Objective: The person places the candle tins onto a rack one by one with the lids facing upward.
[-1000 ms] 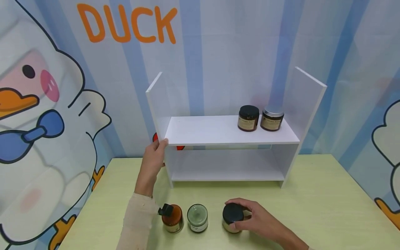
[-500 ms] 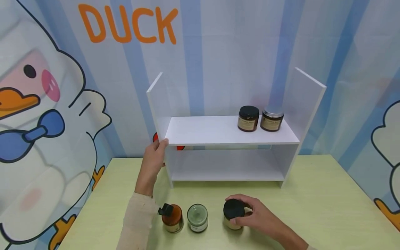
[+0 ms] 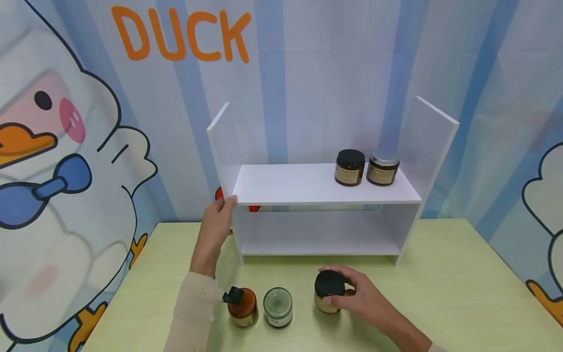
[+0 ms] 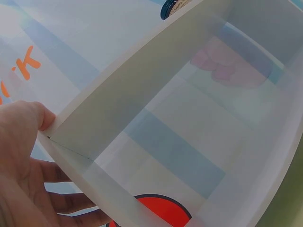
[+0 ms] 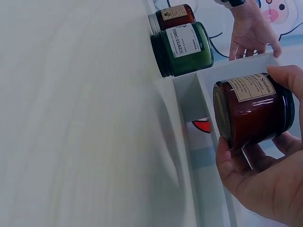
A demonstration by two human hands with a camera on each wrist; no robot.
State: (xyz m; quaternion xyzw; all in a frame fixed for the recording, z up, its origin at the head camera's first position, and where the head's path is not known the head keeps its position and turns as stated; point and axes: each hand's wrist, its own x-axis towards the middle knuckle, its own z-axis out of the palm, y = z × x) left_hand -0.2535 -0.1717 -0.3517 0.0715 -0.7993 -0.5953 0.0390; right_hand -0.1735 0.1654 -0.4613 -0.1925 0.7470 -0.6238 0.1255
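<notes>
- The right hand [image 3: 360,298] grasps a black-lidded jar [image 3: 328,292], fingers and thumb curled round its lid and side, over the green table [image 3: 462,293] just in front of the white shelf unit [image 3: 325,188].
- In the right wrist view the same jar [image 5: 253,111] shows dark reddish-brown glass with a tan label, and the fingers [image 5: 236,161] wrap its side; whether its base touches the table is hard to tell.
- The left hand [image 3: 216,229] grips the left front corner of the shelf unit, thumb at the edge of the upper board and fingers behind the side panel.
- The left wrist view shows the thumb [image 4: 40,116] pressed on that board's corner and the fingers [image 4: 71,201] lying along the outside of the panel.
- 2 more jars stand on the table left of the held one: a green glass jar [image 3: 278,306] beside it, then an amber jar [image 3: 242,307] with a black clip on top, near the left sleeve [image 3: 193,313].
- 2 dark jars stand side by side at the right end of the upper shelf: 1 with a black lid [image 3: 350,166], 1 with a silver lid [image 3: 383,167].
- A duck-print backdrop [image 3: 66,146] hangs behind the table.
</notes>
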